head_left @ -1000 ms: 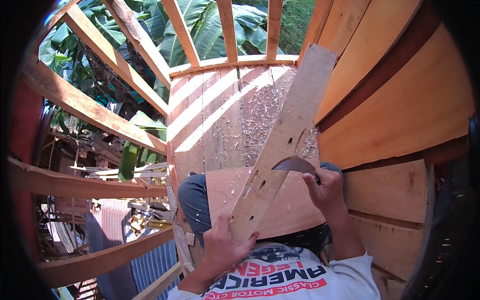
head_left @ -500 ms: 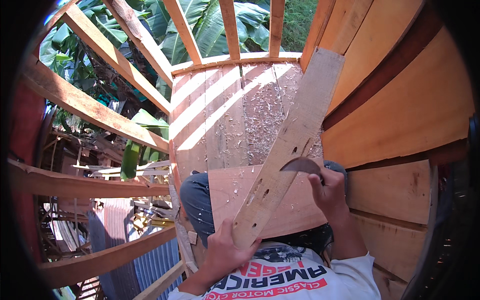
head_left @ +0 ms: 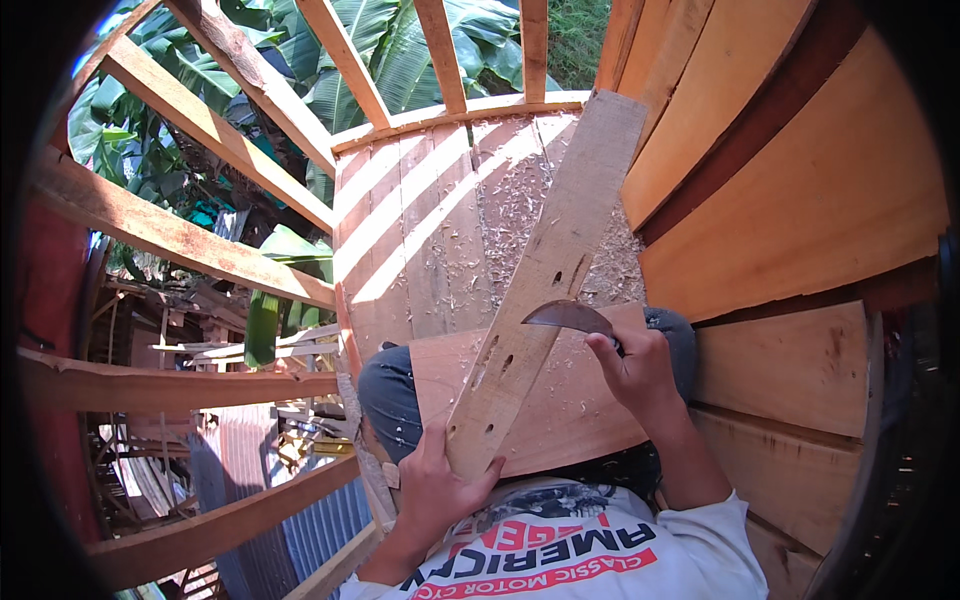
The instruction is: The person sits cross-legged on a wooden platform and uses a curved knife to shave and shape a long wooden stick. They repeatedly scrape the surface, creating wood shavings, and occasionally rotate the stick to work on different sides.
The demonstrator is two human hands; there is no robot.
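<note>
A long pale plank (head_left: 545, 270) with several dark holes slants up and to the right from my lap. My left hand (head_left: 445, 490) grips its near end, thumb on one side and fingers on the other. In my right hand (head_left: 635, 375) is a knife with a curved dark blade (head_left: 565, 315), its handle mostly hidden by my fingers. The blade points left, its tip over the plank's right part near the holes. Beneath the plank, a flat reddish board (head_left: 580, 400) lies across my legs, with a few shavings on it.
Wood shavings (head_left: 515, 205) litter the plank floor (head_left: 420, 250) ahead. Wooden slats (head_left: 215, 240) with gaps rise on the left and far sides; board walls (head_left: 800, 190) stand close on the right. Below on the left lie corrugated metal sheets (head_left: 235, 460) and loose timber.
The plank has shifted a little left, its far end most of all. My right hand and the knife have moved left and slightly up with it; my left hand keeps its grip.
</note>
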